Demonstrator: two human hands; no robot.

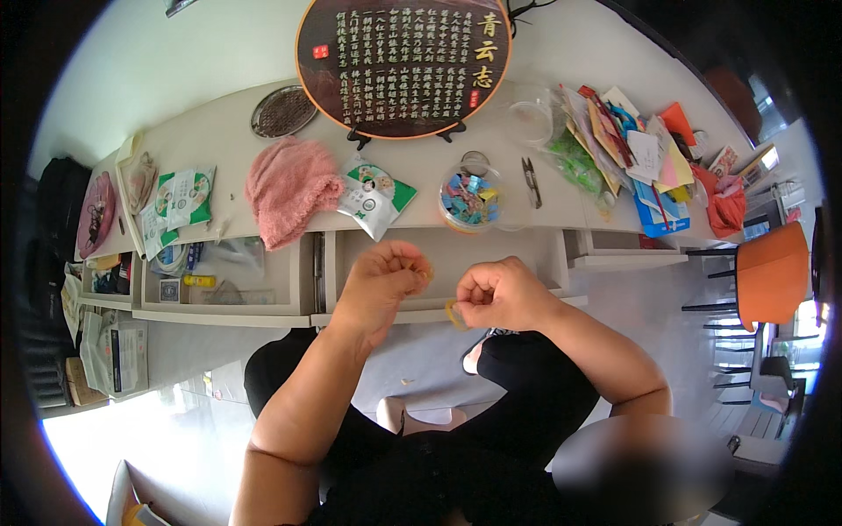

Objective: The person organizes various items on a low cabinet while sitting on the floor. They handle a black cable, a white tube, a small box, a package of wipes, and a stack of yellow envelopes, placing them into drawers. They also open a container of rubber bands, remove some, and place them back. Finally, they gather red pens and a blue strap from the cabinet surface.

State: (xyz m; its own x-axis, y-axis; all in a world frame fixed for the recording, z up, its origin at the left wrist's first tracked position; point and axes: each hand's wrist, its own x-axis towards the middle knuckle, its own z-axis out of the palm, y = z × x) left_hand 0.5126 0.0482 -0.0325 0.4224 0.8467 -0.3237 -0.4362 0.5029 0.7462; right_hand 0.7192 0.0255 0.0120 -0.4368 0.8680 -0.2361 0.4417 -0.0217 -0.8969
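My left hand (379,282) is raised over the pulled-out middle drawer (526,259), its fingers pinched on small yellowish rubber bands (425,268) partly hidden by the fingertips. Just to the right, my right hand (504,294) is closed, with a yellow rubber band (453,313) hanging as a loop from its fingertips. The two hands are apart. Beyond them on the desk stands a clear round tub (445,209) of blue, pink and yellow clips. A white and green packet (375,197) lies beside a fluffy pink cloth (289,188), behind my left hand.
Dark thread snips (531,182) lie right of the tub. A round dark plaque (403,70) on a stand rises at the back. Papers and bags (631,149) crowd the right end. The left drawer (219,307) stands open, holding a yellow battery-like cylinder (200,280). An orange chair (772,272) is at right.
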